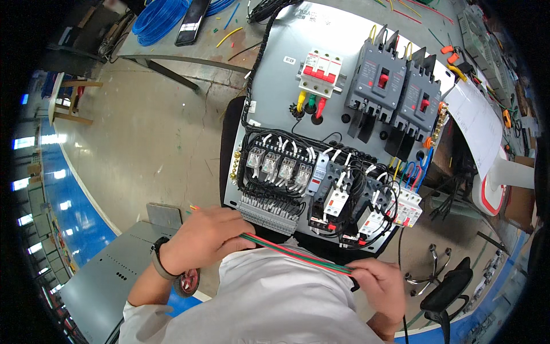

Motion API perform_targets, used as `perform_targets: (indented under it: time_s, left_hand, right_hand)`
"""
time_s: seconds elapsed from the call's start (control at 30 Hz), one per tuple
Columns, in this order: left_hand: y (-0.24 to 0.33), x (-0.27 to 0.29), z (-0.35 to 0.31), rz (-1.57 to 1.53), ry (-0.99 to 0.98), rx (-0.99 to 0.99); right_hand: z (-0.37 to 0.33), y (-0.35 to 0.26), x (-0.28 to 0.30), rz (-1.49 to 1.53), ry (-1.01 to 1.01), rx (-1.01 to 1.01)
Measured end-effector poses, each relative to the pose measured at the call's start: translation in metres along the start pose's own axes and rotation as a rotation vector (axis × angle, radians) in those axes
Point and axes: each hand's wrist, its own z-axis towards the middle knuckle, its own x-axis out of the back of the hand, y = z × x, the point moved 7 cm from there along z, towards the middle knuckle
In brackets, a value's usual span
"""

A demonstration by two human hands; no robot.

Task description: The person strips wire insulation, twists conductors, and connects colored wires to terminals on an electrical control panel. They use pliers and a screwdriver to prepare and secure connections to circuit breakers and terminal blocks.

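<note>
A small bundle of red and green wires (298, 255) stretches across the front of my white shirt. My left hand (209, 236) is closed round one end, and short yellow and green wire tips stick out past its far side. At the other end my right hand (381, 285) grips the bundle, its fingers partly hidden. Just beyond my hands lies a grey electrical mounting panel (275, 57). It carries a white breaker with red switches (319, 71), two dark grey circuit breakers (378, 80), clear relays (279, 166) and a grey terminal strip (266, 217).
On the workbench (217, 57) at upper left lie a blue wire coil (157, 23) and a phone (192, 22). Paper sheets (472, 123) hang at the right. A black office chair (450, 289) stands lower right; a grey metal sheet (109, 281) is lower left.
</note>
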Motion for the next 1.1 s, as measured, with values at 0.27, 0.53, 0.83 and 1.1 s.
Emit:
perform_targets:
  time_s: [0.27, 0.53, 0.83, 1.1]
  left_hand:
    - [0.035, -0.003, 0.023, 0.036, 0.035, -0.099]
    - [0.016, -0.011, 0.013, -0.342, 0.222, 0.126]
    - [-0.035, 0.007, 0.035, -1.095, 0.499, 0.431]
    - [-0.050, 0.042, 0.123, -1.094, 0.403, 0.396]
  right_hand:
    - [0.009, -0.028, 0.002, -0.020, 0.066, 0.089]
    - [0.027, -0.065, 0.038, 0.477, 0.541, 0.324]
    - [0.066, -0.070, 0.031, -0.117, 0.588, 0.471]
    - [0.085, -0.060, 0.031, -0.059, 0.599, 0.542]
